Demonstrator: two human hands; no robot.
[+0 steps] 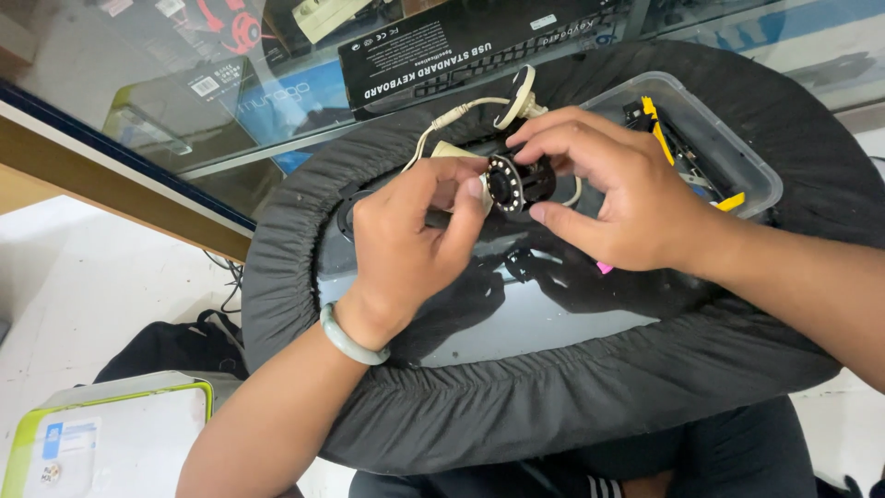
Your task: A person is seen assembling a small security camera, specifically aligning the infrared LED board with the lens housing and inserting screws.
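My left hand and my right hand both hold a small camera module, a black barrel with a round ring of small lights at its front. The left thumb and fingers pinch the ring end. My right hand's fingers curl around the black body from behind. A cream housing with a white cable and a cream round mount lies just behind the hands. All of it is above a round shiny tray with a black fabric-covered rim. A pale green bracelet circles my left wrist.
A clear plastic box with yellow and black parts stands on the rim at the right. A long black keyboard carton lies on the glass counter behind. A black bag and a white, green-edged box rest on the floor at the left.
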